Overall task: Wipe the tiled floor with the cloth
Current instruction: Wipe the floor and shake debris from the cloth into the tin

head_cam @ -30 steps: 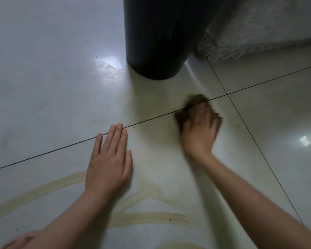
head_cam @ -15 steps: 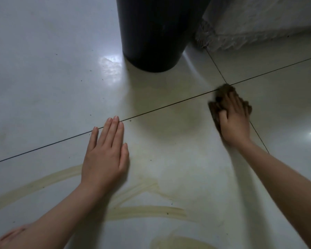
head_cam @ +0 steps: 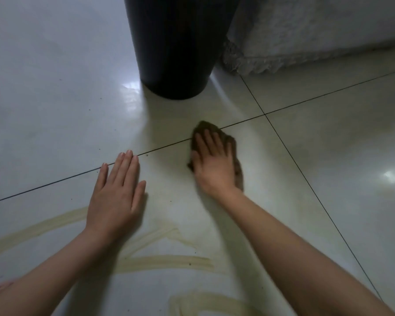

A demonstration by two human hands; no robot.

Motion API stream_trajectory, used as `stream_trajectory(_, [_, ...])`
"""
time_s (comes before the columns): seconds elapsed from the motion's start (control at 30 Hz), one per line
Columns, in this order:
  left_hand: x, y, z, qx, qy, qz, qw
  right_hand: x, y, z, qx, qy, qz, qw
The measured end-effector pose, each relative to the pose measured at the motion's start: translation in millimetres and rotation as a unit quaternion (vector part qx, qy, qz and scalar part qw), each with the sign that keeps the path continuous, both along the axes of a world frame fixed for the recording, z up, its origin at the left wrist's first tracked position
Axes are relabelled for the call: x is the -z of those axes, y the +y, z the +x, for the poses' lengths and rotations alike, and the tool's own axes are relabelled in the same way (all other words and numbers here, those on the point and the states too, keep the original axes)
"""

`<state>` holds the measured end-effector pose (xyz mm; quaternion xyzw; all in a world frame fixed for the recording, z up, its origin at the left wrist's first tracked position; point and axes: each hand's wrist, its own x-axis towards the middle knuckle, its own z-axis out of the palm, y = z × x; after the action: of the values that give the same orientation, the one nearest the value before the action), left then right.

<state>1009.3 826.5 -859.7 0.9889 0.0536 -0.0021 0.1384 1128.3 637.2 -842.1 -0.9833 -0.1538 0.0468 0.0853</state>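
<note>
A dark brown cloth (head_cam: 206,128) lies flat on the pale tiled floor (head_cam: 55,92), across a grout line just below the black bin. My right hand (head_cam: 212,165) presses down on the cloth with straight, spread fingers and covers most of it. My left hand (head_cam: 116,195) rests flat on the floor to the left, its fingertips at the same grout line, apart from the cloth. Yellowish smear streaks (head_cam: 164,262) mark the tile below both hands.
A black cylindrical bin (head_cam: 176,44) stands just beyond the cloth. A white lace-edged fabric (head_cam: 306,33) hangs to the floor at the upper right. Dark grout lines cross at a joint (head_cam: 265,114) right of the cloth. Small dark specks dot the floor.
My right hand has slid the cloth back to the left along the grout line, away from the tile joint. My left hand has stayed flat in place.
</note>
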Motion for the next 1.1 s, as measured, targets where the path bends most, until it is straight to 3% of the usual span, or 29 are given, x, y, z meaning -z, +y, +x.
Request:
stream_trajectory(0.07, [1.0,0.2,0.6,-0.001,-0.006,0.002,1.0,8.3,22.8,-16.3,-0.068,-0.003,0.032,0.997])
stream_trajectory(0.17, [-0.8,-1.0,1.5,0.007,-0.003,0.02,1.0,13.6,-8.3,-54.8,-0.15,-0.027,0.06,0.986])
stream_trajectory(0.3, [-8.2,-9.4,4.1,0.024,-0.004,0.069,0.997,10.4,-100.6,-128.2,0.031,-0.026,0.06,0.997])
stream_trajectory(0.43, [-17.0,-50.7,16.8,0.075,-0.012,0.055,0.996,5.6,-132.3,-200.2,0.048,-0.015,0.022,0.998])
stream_trajectory(0.63, [-21.6,-112.5,30.1,0.126,-0.035,0.005,0.991,7.4,-86.6,-40.6,0.003,-0.032,0.025,0.999])
stream_trajectory(0.73, [-18.1,-119.6,29.0,0.161,-0.03,0.027,0.986,13.6,-107.4,-4.5,0.091,-0.036,0.003,0.995])
stream_trajectory(0.87, [-15.9,-130.3,22.2,0.207,-0.001,0.033,0.978,16.1,-171.3,-101.4,0.236,-0.057,0.009,0.97])
stream_trajectory(1.0, [-18.1,-150.1,22.9,0.264,-0.001,0.014,0.965,7.7,-206.3,-235.9,0.375,-0.056,0.037,0.925])
stream_trajectory(1.1, [-20.8,-164.4,23.7,0.285,0.002,0.003,0.959,5.0,-187.5,-240.4,0.501,-0.083,0.098,0.856])
